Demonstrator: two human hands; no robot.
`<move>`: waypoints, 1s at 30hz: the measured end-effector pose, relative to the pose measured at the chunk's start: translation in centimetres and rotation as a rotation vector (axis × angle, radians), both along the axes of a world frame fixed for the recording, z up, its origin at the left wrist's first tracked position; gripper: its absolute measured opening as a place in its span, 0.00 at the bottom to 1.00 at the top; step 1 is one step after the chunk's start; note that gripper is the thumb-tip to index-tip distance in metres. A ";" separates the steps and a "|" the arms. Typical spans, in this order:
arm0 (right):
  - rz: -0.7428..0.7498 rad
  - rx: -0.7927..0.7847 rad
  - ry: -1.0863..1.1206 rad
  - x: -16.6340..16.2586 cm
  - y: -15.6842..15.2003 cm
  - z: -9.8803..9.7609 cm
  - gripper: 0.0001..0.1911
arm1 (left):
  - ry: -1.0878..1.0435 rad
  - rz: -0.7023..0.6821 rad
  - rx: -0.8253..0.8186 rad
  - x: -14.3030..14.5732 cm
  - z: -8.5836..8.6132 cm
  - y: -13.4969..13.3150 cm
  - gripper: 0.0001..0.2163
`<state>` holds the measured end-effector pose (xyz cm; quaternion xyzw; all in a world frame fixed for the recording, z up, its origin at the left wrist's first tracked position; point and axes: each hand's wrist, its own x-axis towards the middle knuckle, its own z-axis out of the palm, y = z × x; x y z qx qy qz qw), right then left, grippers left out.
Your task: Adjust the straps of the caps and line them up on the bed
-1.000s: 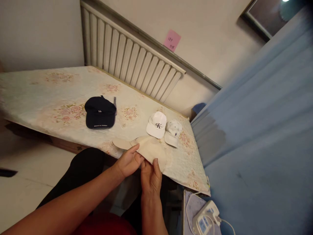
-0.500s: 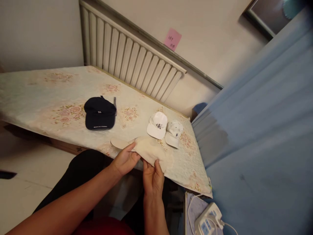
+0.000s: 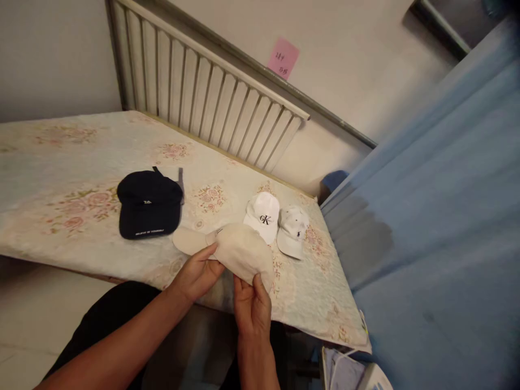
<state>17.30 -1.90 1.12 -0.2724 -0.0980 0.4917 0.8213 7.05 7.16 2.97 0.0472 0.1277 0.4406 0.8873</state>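
A cream baseball cap (image 3: 242, 250) is held between my two hands above the near edge of the bed, its brim pointing left. My left hand (image 3: 200, 273) grips it close to where brim and crown meet, thumb on top. My right hand (image 3: 252, 300) pinches the crown's lower edge, with fingers underneath out of sight. Just beyond it lie a white cap with black "CK" lettering (image 3: 263, 214) and another white cap with a small dark logo (image 3: 292, 230). To the left rests a black cap (image 3: 150, 203), its brim toward me and its strap sticking up.
The caps lie on a floral bed cover (image 3: 219, 168). Behind it stands a white radiator (image 3: 203, 81) against the wall, below a pink note (image 3: 283, 57). A blue curtain (image 3: 439, 206) hangs on the right. At lower right a white power strip (image 3: 374, 378) sits on a small stand.
The view has shifted closer to the bed, so the black cap appears lower and further left. The cream cap stays in both hands and its crown now shows more fully.
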 end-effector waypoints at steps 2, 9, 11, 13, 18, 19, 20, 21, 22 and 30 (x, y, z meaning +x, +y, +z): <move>0.006 0.002 0.025 0.3 1.4 -0.2 0.26 | -0.014 -0.011 0.000 0.2 -0.5 1.7 0.23; 0.028 -0.027 0.018 1.9 6.1 -1.3 0.23 | -0.045 -0.061 0.024 1.6 -2.5 7.7 0.22; 0.041 -0.023 0.036 2.4 7.4 -1.7 0.21 | -0.043 -0.062 0.012 2.1 -3.3 9.2 0.22; 0.060 -0.029 0.055 2.7 8.5 -2.2 0.21 | -0.036 -0.059 -0.011 2.4 -3.9 10.5 0.22; 0.104 -0.036 0.058 3.2 10.5 -3.5 0.19 | 0.011 -0.043 -0.055 2.3 -4.9 12.4 0.21; 0.111 -0.029 0.053 3.3 10.7 -3.6 0.19 | 0.019 -0.039 -0.058 2.2 -5.0 12.5 0.21; 0.118 -0.020 0.047 3.3 10.8 -3.7 0.20 | 0.021 -0.034 -0.056 2.2 -5.0 12.6 0.20; 0.125 -0.011 0.041 3.4 10.9 -3.8 0.20 | 0.017 -0.030 -0.051 2.1 -5.1 12.7 0.20; 0.129 -0.003 0.036 3.5 11.0 -3.9 0.21 | 0.011 -0.026 -0.045 2.1 -5.2 12.7 0.20; 0.068 -0.017 -0.002 4.6 10.7 -4.6 0.24 | -0.054 -0.112 0.140 3.1 -6.8 11.2 0.18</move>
